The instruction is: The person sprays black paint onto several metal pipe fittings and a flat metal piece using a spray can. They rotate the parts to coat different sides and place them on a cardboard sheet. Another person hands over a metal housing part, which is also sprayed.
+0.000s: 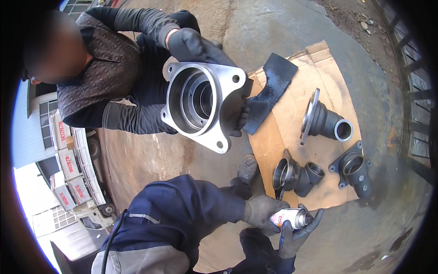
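Observation:
My left hand, in a grey glove, is closed round a spray can with a light body, pink-red marks and a dark nozzle end. Beside that nozzle end is my right hand in a dark glove, thumb and fingers spread apart about the can. Just beyond the can, a dark cast pipe fitting with an open ring lies on cardboard. Across from me, a person in black gloves holds up a metal flanged housing with a machined bore and bolt holes in its corners.
Another flanged fitting lies on the cardboard, and a dark elbow-shaped one sits at its right edge. A black sheet overlaps the cardboard's far left side. Metal railing runs along the right. A truck is parked at far left.

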The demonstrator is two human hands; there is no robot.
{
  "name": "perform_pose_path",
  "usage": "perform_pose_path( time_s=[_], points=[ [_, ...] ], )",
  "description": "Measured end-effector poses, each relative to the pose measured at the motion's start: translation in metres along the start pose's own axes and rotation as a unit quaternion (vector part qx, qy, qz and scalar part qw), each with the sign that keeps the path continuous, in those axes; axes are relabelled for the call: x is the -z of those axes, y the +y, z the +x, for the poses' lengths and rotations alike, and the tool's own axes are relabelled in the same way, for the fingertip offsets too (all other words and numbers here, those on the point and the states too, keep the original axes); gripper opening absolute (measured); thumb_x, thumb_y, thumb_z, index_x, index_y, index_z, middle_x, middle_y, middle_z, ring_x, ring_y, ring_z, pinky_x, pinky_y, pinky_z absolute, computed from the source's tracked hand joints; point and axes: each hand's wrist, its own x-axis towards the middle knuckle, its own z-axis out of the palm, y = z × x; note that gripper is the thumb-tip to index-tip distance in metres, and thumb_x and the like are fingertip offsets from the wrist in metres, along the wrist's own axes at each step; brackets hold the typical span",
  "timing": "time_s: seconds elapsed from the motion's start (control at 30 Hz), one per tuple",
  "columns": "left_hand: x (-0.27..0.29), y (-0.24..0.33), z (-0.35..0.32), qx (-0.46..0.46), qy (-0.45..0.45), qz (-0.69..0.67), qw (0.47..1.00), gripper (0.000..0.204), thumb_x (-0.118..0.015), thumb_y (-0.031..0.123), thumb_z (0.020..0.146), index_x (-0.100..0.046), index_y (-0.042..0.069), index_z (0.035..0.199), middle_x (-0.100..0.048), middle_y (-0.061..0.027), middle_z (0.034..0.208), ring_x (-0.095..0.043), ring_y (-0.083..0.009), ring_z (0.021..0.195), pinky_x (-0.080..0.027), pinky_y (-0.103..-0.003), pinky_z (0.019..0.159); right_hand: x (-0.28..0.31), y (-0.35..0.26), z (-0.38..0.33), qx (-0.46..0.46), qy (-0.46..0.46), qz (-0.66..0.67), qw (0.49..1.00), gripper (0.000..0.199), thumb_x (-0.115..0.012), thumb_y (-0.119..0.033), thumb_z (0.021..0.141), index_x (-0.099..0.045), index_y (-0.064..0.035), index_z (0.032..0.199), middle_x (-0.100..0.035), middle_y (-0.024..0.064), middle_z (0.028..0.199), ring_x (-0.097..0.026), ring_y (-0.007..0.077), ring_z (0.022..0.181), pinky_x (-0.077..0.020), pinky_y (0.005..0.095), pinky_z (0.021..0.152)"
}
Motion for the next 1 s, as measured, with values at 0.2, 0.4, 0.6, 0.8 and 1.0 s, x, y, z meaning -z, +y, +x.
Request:
perform_pose_path(
  time_s=[0.2, 0.4, 0.6, 0.8, 1.0],
  points=[
    [0.016, -0.008, 0.028, -0.070, 0.095, 0.064, 0.991, 0.075, -0.092, 0.048, 0.079, -0.062, 0.003, 0.132, -0.076, -0.0215, 0.106, -0.076, -0.0426, 0.097, -0.062, -0.051, 0.084, -0.010, 0.017, 0.047, 0.149, -0.019, -0.062, 0.987, 0.101, -0.076, -0.014, 0.093, -0.018, -0.0107, 0.175, -0.051, 0.0263, 0.156, -0.056, 0.0365, 0.139, -0.0492, 0.0497, 0.115],
    [0.032, -0.009, 0.044, -0.147, 0.086, 0.078, 0.982, 0.095, -0.092, 0.057, 0.079, -0.058, -0.003, 0.144, -0.075, -0.0261, 0.113, -0.076, -0.0438, 0.102, -0.061, -0.052, 0.087, -0.009, 0.017, 0.075, 0.184, 0.010, -0.004, 0.983, 0.104, -0.084, -0.030, 0.089, -0.024, -0.0152, 0.173, -0.059, 0.0226, 0.142, -0.072, 0.0343, 0.114, -0.0647, 0.0461, 0.098],
    [0.084, -0.122, 0.046, 0.021, 0.387, -0.274, 0.880, 0.058, -0.084, 0.024, 0.100, -0.054, 0.005, 0.146, -0.069, -0.0115, 0.123, -0.074, -0.0192, 0.094, -0.062, -0.032, 0.081, 0.016, 0.028, 0.084, 0.160, 0.045, 0.064, 0.984, 0.110, -0.089, -0.032, 0.088, -0.022, -0.0182, 0.174, -0.062, 0.0229, 0.137, -0.073, 0.0310, 0.111, -0.0638, 0.0421, 0.097],
    [0.142, -0.255, 0.037, 0.143, 0.611, -0.432, 0.647, 0.065, -0.085, 0.019, 0.095, -0.039, 0.013, 0.140, -0.068, -0.0076, 0.094, -0.064, -0.0158, 0.063, -0.053, -0.032, 0.054, 0.025, 0.034, 0.062, 0.130, -0.002, 0.104, 0.986, 0.109, -0.089, -0.029, 0.091, -0.020, -0.0185, 0.175, -0.061, 0.0222, 0.138, -0.073, 0.0278, 0.109, -0.0633, 0.0406, 0.093],
    [0.179, -0.301, 0.066, 0.140, 0.548, -0.466, 0.680, 0.020, -0.088, 0.026, 0.096, -0.072, 0.014, 0.092, -0.067, 0.0002, 0.077, -0.061, -0.0118, 0.058, -0.052, -0.029, 0.051, 0.036, 0.040, 0.050, 0.130, -0.002, 0.090, 0.987, 0.106, -0.082, -0.016, 0.087, -0.022, -0.0167, 0.174, -0.063, 0.0226, 0.137, -0.075, 0.0294, 0.106, -0.0647, 0.0432, 0.093]
  ],
)
